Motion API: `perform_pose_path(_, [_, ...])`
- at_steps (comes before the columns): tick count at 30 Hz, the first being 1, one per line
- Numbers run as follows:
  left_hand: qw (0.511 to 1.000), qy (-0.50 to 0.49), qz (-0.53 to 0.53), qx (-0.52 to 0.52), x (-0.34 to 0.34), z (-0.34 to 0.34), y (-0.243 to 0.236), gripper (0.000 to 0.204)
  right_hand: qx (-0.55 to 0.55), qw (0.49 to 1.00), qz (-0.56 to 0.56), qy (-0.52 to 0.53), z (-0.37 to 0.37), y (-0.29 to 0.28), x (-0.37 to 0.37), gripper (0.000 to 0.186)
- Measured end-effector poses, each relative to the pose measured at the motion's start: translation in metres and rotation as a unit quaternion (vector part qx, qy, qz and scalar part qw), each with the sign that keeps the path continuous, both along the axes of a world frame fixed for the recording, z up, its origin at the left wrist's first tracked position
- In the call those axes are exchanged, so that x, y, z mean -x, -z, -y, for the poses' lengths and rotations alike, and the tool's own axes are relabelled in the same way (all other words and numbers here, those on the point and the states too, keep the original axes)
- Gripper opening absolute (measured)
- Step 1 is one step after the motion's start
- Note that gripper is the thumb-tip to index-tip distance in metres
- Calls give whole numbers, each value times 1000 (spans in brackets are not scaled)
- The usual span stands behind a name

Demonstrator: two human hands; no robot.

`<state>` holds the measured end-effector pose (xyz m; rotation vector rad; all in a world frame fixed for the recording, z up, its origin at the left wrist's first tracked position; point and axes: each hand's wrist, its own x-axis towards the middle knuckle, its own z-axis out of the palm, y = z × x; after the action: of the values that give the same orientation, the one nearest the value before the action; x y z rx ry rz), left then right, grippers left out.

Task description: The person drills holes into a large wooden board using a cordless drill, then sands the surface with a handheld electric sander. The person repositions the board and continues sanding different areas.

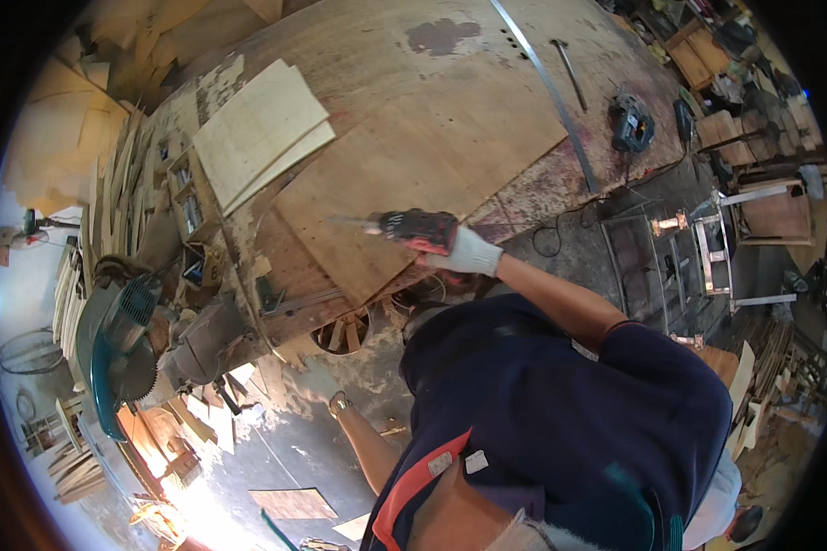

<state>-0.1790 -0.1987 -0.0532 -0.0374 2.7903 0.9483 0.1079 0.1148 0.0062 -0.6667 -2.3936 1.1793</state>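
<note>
My right hand (467,252), in a white knitted glove, is closed round the handle of a red and black cordless drill (418,230). Its long bit points left, over the corner of a large brown plywood sheet (413,165) lying on the workbench. My left hand (314,378), also gloved, with a watch (340,402) at the wrist, hangs low beside the bench's near edge. It is blurred against the bright floor, so its fingers cannot be made out.
Paler plywood pieces (262,133) lie stacked at the bench's left. A long metal straightedge (547,83), a hammer (570,73) and a jigsaw (631,124) lie on the right. A teal mitre saw (124,349) stands at left, a metal frame (703,248) at right.
</note>
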Motion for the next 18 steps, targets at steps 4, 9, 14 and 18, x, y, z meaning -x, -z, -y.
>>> perform_pose_path(4, [985,108,70,-111,-23,-60,39,42,140,979,86,123,-16,-12,-130,59])
perform_pose_path(9, [991,127,47,18,-86,-128,63,50,125,934,173,286,-15,-10,-277,54])
perform_pose_path(14, [998,36,-43,39,-79,-130,65,48,76,913,166,364,-14,19,-343,47])
perform_pose_path(18, [992,70,12,100,-171,-126,53,51,66,925,241,287,-21,21,-392,44])
